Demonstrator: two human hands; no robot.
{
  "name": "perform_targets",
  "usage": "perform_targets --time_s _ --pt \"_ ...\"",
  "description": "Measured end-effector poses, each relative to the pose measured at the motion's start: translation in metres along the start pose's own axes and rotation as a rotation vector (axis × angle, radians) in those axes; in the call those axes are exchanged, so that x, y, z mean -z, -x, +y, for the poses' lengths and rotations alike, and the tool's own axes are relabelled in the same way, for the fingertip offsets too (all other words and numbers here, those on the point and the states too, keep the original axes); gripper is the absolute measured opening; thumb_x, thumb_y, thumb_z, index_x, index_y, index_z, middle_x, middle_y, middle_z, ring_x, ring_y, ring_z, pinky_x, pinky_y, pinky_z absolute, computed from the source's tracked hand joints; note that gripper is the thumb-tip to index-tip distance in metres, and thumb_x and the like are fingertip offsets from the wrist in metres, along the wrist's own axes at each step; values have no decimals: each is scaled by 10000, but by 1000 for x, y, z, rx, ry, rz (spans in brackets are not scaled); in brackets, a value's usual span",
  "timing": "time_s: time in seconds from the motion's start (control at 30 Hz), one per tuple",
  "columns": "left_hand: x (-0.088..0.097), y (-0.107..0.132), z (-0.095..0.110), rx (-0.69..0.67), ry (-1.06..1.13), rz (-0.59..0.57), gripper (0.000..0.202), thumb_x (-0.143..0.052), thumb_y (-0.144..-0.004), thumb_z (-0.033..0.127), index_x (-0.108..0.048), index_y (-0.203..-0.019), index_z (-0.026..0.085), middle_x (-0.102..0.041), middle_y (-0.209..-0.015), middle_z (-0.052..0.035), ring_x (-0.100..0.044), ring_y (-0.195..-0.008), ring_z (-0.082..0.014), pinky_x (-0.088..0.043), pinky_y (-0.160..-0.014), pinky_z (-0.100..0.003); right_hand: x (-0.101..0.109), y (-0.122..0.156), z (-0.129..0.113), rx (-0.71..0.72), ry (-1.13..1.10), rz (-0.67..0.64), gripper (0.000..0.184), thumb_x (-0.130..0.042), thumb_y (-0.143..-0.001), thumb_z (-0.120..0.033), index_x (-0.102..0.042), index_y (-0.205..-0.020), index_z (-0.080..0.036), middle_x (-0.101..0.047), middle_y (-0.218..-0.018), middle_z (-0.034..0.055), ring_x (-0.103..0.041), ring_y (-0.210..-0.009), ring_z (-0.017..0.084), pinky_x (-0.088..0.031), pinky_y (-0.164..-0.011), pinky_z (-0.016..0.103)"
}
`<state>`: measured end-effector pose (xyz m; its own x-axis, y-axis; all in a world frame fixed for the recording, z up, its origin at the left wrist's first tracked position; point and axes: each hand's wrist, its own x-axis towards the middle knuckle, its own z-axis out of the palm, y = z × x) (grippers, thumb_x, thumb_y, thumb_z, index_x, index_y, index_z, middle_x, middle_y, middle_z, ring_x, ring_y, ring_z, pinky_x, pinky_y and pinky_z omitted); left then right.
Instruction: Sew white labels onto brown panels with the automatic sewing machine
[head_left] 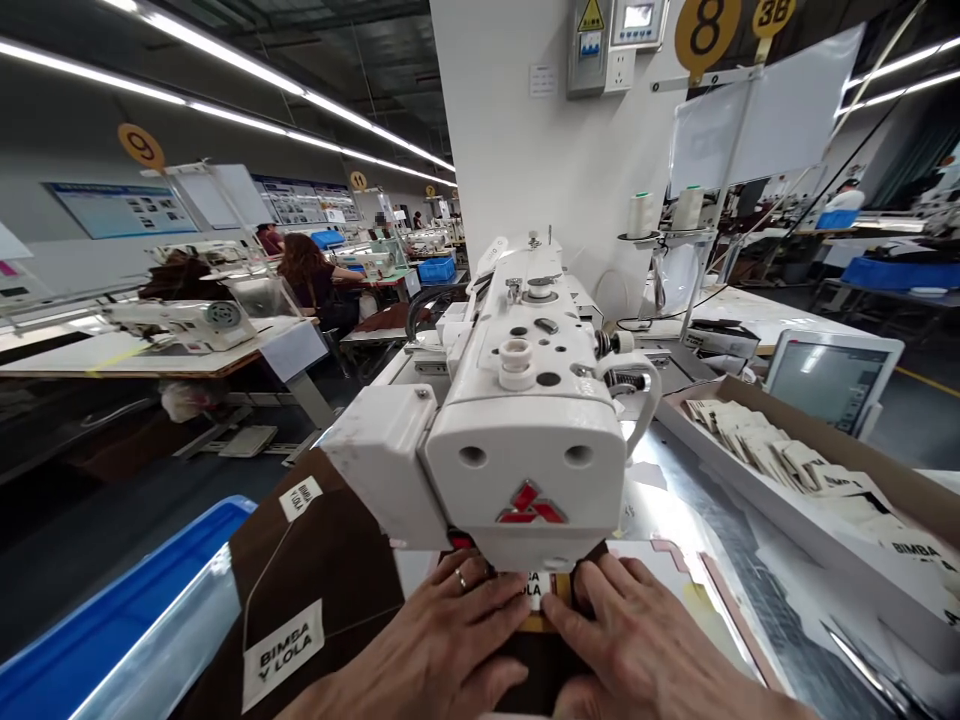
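A white sewing machine (525,450) with a red emblem stands directly in front of me. Below its head, my left hand (457,635) lies with fingers stretched over brown fabric, fingertips at the left edge of a white label (535,592). My right hand (634,625) rests at the label's right edge, index finger extended and pressing down, the other fingers partly bent. Part of the label's dark lettering is covered by my fingers. To the left, the brown fabric (352,570) carries a larger BIMBA Y LOLA label (283,652) and a smaller one (301,498). The needle is hidden behind the machine head.
On the right sits a long cardboard box (817,530) of labels, with scissors (870,665) in front of it. A tablet-like screen (832,380) stands behind the box. A blue bin (142,610) is at lower left. A seated person (311,275) works farther off.
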<state>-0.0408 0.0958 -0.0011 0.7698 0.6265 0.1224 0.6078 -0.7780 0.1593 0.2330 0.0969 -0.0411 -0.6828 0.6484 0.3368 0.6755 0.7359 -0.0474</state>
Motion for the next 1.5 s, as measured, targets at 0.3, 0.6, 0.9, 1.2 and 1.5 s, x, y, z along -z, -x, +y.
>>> perform_targets --time_s 0.3,0.6,0.9,1.2,1.5 --pt "9 -20 -2 100 134 -182 611 -835 -933 266 -585 -1487 321 -677 -1468 20 -657 -1294 -332 -530 -1112 -484 9 1 2 31 21 13 724 -852 -827 -668 -621 -1375 -254 -697 -1043 46 -656 -892 272 -538 -735 409" --pt "8 -20 -6 42 124 -164 707 -878 -929 367 -547 -1553 323 -613 -1550 8 -644 -1335 -343 -519 -1116 -463 12 7 10 56 -96 68 325 -758 -927 -246 -680 -1239 -197 -692 -980 37 -658 -863 233 -541 -770 372" --pt "2 -16 -12 -24 170 -72 528 -807 -989 457 -590 -1460 355 -699 -1431 54 -721 -1083 -259 -515 -935 -376 12 1 5 113 -122 112 447 -773 -964 -413 -659 -1324 -173 -724 -1162 84 -669 -943 260 -582 -772 386" --pt "8 -21 -8 9 186 -136 673 -891 -918 359 -555 -1500 320 -667 -1486 25 -696 -1214 -295 -514 -1014 -400 2 -11 2 75 -39 184 389 -691 -996 -582 -682 -1121 -213 -640 -891 37 -616 -756 233 -510 -620 354" --pt "12 -22 -2 42 149 -137 720 -876 -918 321 -533 -1550 357 -642 -1518 28 -668 -1279 -327 -511 -1096 -433 1 4 4 103 -72 224 394 -630 -1057 -472 -643 -1308 -168 -705 -1040 79 -656 -867 237 -560 -719 356"
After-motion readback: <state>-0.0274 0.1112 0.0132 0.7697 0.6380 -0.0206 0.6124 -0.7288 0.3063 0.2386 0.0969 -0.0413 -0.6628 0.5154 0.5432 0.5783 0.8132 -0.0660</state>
